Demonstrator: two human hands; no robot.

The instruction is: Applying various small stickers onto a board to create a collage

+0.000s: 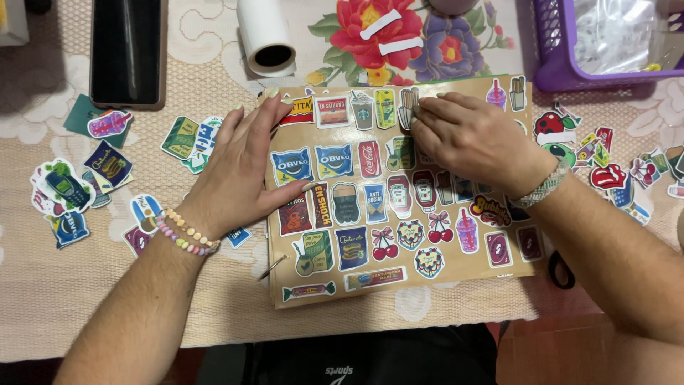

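Right hand (474, 139) pressing sticker (407, 107); left hand (239, 171) beside.

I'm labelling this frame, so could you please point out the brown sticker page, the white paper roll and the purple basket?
brown sticker page (456, 274): head view, on a bare brown patch near its lower edge.
white paper roll (258, 25): head view, on its white side.
purple basket (552, 60): head view, on its left wall.

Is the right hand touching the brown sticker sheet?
Touching. The head view shows the right hand lying on the brown sticker sheet, fingertips pressing a sticker near its top edge.
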